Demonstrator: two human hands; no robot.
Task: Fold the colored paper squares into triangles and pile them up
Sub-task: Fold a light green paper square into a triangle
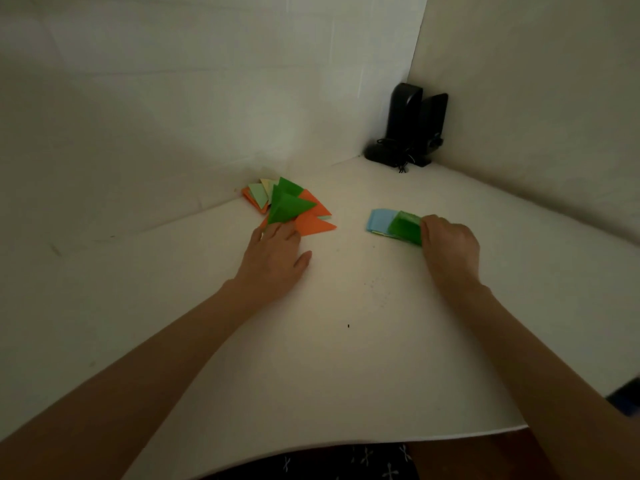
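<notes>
Pinching green square (404, 226) with right hand (450, 244)

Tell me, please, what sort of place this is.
Probably a desk corner set up for paper craft: a white tabletop against plain white walls, two black desktop speakers in the corner, and a pile of folded green and orange paper triangles.

- White table (346, 368): matte top, fills most of the view, near edge runs along the bottom.
- White backdrop panels: back-left panel (173, 98) and right panel (536, 98) meet in a corner.
- Two black speakers (405, 112): upright, side by side, on the table in that corner.
- Black cable (401, 167): bunched at the speakers' base.
- Small dark speck (348, 326): mid-table.
- Dark fabric with white cross marks (346, 462): below the table's near edge.
- Dark blue-black object (627, 398): cut off at the right edge, can't identify.
</notes>
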